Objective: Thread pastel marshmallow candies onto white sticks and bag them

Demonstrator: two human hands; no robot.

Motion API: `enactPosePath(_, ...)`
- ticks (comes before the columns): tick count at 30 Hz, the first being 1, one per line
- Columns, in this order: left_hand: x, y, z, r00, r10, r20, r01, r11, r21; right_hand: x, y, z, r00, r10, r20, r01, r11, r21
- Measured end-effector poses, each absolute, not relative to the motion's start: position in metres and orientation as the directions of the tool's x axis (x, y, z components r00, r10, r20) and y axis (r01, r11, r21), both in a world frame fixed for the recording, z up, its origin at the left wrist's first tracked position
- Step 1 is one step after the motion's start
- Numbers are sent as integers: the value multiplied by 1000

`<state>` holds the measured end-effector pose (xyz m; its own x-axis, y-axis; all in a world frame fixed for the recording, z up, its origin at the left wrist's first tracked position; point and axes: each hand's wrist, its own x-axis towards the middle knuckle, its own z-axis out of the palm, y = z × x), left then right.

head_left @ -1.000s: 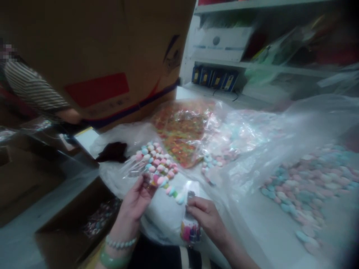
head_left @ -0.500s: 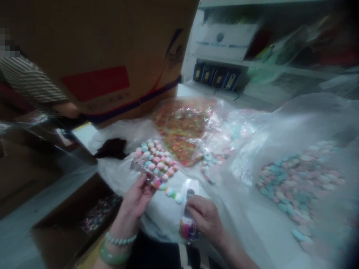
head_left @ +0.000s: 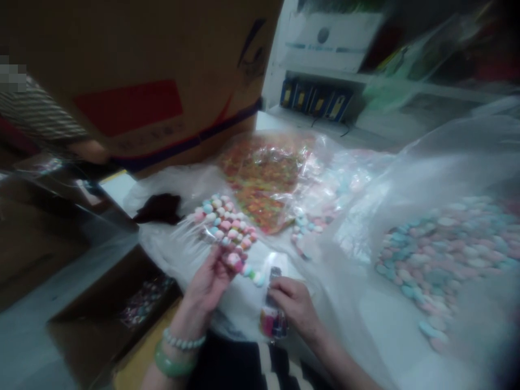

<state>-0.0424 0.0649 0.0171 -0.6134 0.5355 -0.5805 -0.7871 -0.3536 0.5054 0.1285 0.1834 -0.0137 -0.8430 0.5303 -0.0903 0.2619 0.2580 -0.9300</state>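
My left hand (head_left: 214, 273) wears a bead bracelet and a green bangle. Its fingers are closed on a small clear packet (head_left: 234, 261) with pink and purple colouring, blurred at the edges. Just beyond it lies a heap of pastel candy pieces (head_left: 231, 226), pink, white and blue. A short row of candy pieces (head_left: 254, 275) lies on the white surface between my hands. My right hand (head_left: 290, 300) pinches the upper part of another small plastic packet (head_left: 271, 320), which shows a colourful print at its lower end.
A big clear bag of pastel pieces (head_left: 447, 238) spreads on the right. Orange-green pieces fill another bag (head_left: 260, 173) behind the heap. A large carton (head_left: 170, 59) stands at the back left. An open box (head_left: 89, 319) with small packets sits lower left. A person's striped sleeve (head_left: 40, 111) shows far left.
My left hand has shifted slightly right with its packet, closer to the candy row. My right hand keeps its grip on the other packet. The camera view has shifted a little.
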Motion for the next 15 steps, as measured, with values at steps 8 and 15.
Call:
enactPosePath(8, -27, 80, 11, -646, 495, -581, -758, -326, 566, 130, 181, -17, -803, 595, -7, 200, 259, -945)
enactPosePath(15, -15, 89, 8, -685, 426, -591, -728, -359, 584, 133, 171, -18, -815, 474, 334, 106, 688, -717)
